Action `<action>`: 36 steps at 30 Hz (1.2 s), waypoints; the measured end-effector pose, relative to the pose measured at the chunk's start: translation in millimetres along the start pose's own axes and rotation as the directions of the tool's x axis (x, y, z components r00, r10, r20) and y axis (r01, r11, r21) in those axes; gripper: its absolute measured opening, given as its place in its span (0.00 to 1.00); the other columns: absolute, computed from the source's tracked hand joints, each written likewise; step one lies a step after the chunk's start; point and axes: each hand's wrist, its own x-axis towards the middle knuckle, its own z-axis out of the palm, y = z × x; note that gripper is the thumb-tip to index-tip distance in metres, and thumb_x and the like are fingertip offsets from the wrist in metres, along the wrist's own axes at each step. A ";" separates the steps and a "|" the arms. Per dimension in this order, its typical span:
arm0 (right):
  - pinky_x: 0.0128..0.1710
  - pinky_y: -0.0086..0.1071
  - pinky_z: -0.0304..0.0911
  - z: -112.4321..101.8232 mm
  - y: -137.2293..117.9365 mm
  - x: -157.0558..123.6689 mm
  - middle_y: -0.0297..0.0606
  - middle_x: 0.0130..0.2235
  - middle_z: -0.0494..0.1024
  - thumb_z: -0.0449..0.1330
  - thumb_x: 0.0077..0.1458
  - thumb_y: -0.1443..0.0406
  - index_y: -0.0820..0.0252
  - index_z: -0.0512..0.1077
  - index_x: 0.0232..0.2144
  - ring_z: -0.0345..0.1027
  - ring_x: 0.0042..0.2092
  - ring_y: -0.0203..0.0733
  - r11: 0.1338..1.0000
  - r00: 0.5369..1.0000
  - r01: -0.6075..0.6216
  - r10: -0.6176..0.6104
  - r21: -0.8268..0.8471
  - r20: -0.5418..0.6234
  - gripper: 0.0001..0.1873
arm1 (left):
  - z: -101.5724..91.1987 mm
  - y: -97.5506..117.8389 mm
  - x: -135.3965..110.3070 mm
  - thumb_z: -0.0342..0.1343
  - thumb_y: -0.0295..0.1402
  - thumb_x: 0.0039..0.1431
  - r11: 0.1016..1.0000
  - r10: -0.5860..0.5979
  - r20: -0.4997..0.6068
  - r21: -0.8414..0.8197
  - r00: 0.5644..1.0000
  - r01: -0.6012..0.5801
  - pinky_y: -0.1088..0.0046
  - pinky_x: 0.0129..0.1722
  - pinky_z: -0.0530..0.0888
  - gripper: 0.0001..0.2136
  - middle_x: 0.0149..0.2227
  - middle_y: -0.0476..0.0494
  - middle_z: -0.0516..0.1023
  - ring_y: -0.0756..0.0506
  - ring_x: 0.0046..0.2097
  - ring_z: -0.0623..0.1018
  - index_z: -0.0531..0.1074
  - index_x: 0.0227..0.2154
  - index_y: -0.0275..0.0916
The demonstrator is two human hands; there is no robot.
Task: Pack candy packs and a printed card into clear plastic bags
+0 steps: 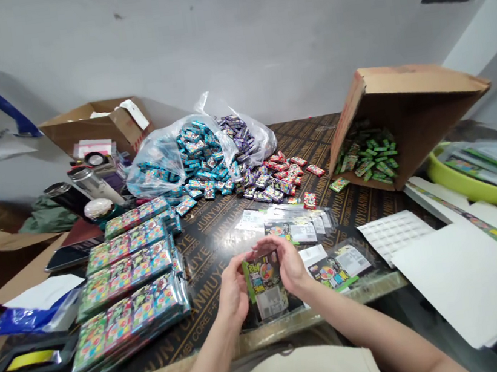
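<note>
Both my hands hold one clear plastic packet (265, 287) with a green and colourful printed card inside, just above the near edge of the dark table (201, 241). My left hand (233, 290) grips its left side with fingers curled. My right hand (286, 261) curls over its top right corner. More of the same packets (291, 229) lie flat just beyond my hands. Stacks of filled colourful packets (129, 287) lie in rows to the left.
A clear bag of small blue and purple candy packs (198, 153) spills red ones (286, 172) mid-table. A tipped cardboard box (404, 116) holds green packs at the right. White sheets (461, 274), a yellow basin (462, 179), bottles (88, 186) and boxes surround.
</note>
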 end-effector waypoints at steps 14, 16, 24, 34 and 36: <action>0.36 0.33 0.64 -29.4 -11.5 9.0 0.38 0.31 0.78 0.66 0.39 0.60 0.61 0.73 0.29 0.72 0.34 0.41 0.981 0.979 -0.104 0.130 -0.167 0.155 0.14 | -13.5 29.4 -9.4 0.60 0.31 0.45 0.923 0.138 0.185 0.332 0.973 -0.194 0.68 0.43 0.70 0.12 0.36 0.38 0.79 0.44 0.40 0.77 0.75 0.35 0.34; 0.34 0.33 0.64 -29.5 -13.1 9.9 0.36 0.28 0.78 0.67 0.37 0.62 0.61 0.73 0.27 0.72 0.31 0.40 0.972 0.983 -0.040 0.079 -0.231 0.164 0.12 | -12.5 30.2 -13.1 0.58 0.30 0.46 0.839 0.214 0.254 0.446 0.943 -0.310 0.68 0.42 0.71 0.09 0.34 0.39 0.79 0.44 0.38 0.77 0.76 0.32 0.34; 0.41 0.37 0.67 -41.5 -15.6 -2.6 0.38 0.33 0.79 0.62 0.46 0.63 0.56 0.77 0.30 0.72 0.37 0.42 0.706 0.868 0.480 -0.299 -0.520 0.395 0.06 | -8.9 40.5 -24.3 0.58 0.33 0.49 0.342 0.350 0.504 0.716 0.789 -0.609 0.74 0.30 0.72 0.06 0.26 0.45 0.78 0.48 0.29 0.76 0.75 0.23 0.36; 0.47 0.36 0.64 -49.6 -27.4 -6.4 0.40 0.40 0.77 0.61 0.48 0.64 0.55 0.75 0.37 0.71 0.43 0.42 0.509 0.733 0.667 -0.317 -0.544 0.602 0.12 | -19.7 32.9 -24.0 0.57 0.27 0.49 -0.010 0.457 0.756 0.531 0.468 -0.848 0.69 0.40 0.73 0.10 0.39 0.40 0.78 0.46 0.39 0.77 0.75 0.36 0.38; 0.45 0.35 0.65 -46.1 -30.9 -7.6 0.39 0.37 0.78 0.61 0.48 0.64 0.57 0.76 0.35 0.72 0.41 0.42 0.550 0.787 0.600 -0.272 -0.581 0.554 0.10 | -14.9 37.7 -24.8 0.58 0.30 0.48 0.100 0.446 0.675 0.615 0.588 -0.782 0.71 0.38 0.74 0.06 0.34 0.42 0.79 0.47 0.36 0.77 0.76 0.31 0.38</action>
